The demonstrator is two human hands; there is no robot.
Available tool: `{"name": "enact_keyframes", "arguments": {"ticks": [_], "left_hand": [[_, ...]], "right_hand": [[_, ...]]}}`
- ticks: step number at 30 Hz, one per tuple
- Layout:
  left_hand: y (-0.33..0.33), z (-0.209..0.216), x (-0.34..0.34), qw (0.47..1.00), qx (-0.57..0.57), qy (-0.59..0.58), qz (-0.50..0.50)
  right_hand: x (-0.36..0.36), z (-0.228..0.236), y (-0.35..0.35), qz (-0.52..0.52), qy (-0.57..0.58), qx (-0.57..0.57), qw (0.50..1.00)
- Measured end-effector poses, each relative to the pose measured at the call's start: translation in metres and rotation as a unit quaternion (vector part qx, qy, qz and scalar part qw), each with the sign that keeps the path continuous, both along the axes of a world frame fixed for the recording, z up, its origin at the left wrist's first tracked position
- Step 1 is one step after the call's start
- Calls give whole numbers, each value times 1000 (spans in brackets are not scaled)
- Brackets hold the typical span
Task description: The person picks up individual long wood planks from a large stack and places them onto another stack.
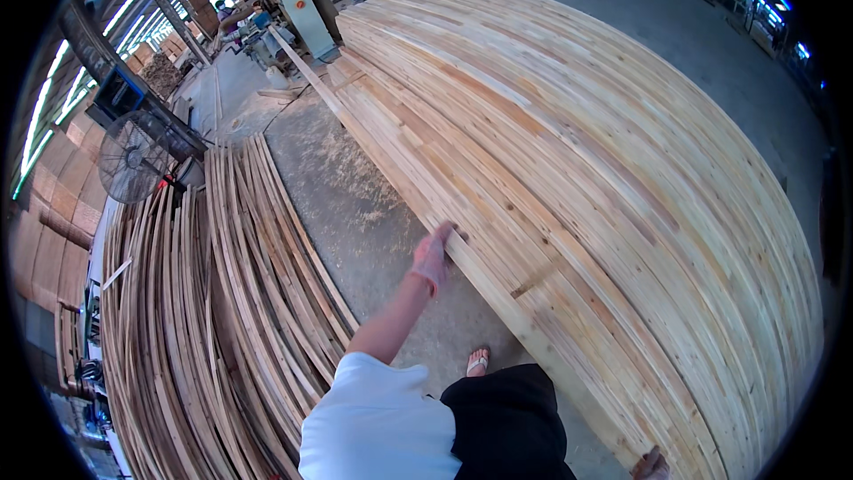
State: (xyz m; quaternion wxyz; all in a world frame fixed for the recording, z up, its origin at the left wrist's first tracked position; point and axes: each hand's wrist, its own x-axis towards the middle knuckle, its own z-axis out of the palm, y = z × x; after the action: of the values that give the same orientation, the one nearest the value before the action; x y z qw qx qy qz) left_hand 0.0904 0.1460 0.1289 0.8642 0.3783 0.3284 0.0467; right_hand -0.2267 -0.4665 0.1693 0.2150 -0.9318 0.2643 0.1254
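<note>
In a wide workshop, on a grey floor point(404, 331) strewn with shavings point(360, 173) beyond the left hand point(432, 256). Lined along the left with brown stacks point(58, 244) and a round black fan point(133, 160), and at the far end with a pale cabinet point(302, 13) bearing an orange-red knob. Standing between two piles of wood, in white shirt point(378, 418), black shorts point(505, 418) and a light sandal point(478, 361). Reaching ahead with the left hand to the board point(487, 280), long, pale and narrow, slanting from beside the cabinet down to the lower right. Gripping its near edge there, with the left hand mostly closed around it. Reaching low with the right hand point(651, 466) to the nearer end of the same board, close to the bottom rim of the view; cannot tell how far closed or how firmly holding. Just beyond the board, alongside its length, a broad stack point(622, 178) of light planks, bulging through the lens. On the left, well apart from both hands, a pile of thin brownish slats point(258, 240), lying lengthwise, some bent.
</note>
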Motion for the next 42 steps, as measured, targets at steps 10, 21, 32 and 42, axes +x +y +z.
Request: {"name": "enact_keyframes", "arguments": {"ticks": [10, 21, 32, 42], "left_hand": [[169, -45, 129, 994, -15, -104, 30], [-56, -167, -78, 769, -207, -36, -603], [18, -135, 4, 903, -77, 37, -422], [25, -114, 15, 980, -101, 66, -161]], "right_hand": [[166, 25, 226, 26, -55, -60, 996], [282, -14, 363, 298, -25, 165, 940], [243, -76, 251, 330, 91, 1, 940], [207, -103, 203, 269, 175, 118, 940]]}}
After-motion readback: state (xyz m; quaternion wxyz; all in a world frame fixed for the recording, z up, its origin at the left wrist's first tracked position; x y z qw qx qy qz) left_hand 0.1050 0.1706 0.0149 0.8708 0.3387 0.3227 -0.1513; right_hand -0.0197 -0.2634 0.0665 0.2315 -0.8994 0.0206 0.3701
